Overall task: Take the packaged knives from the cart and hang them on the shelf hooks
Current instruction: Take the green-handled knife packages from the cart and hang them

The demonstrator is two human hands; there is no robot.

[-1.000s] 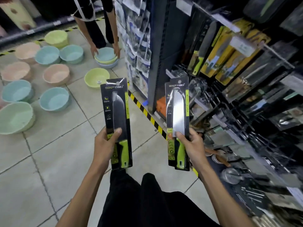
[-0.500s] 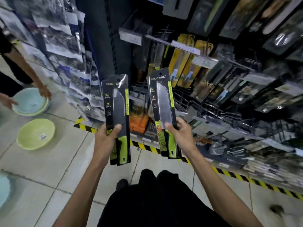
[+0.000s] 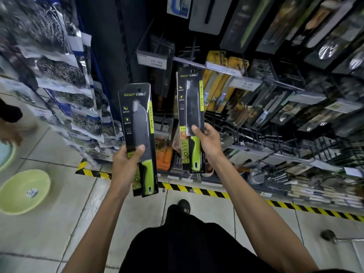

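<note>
The right hand (image 3: pixel 206 142), pinching its knife pack (image 3: pixel 190 99), has risen to just below the shelf hook (image 3: pixel 189 63); hanging is likely next. The left hand (image 3: pixel 126 164) grips the second pack (image 3: pixel 137 115), lower left of the hook.

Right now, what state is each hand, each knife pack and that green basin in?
Left hand: grips left knife pack.
Right hand: grips right knife pack.
Left knife pack: upright, not hung.
Right knife pack: upright, held higher, not hung.
Green basin: upright on the floor.
</note>
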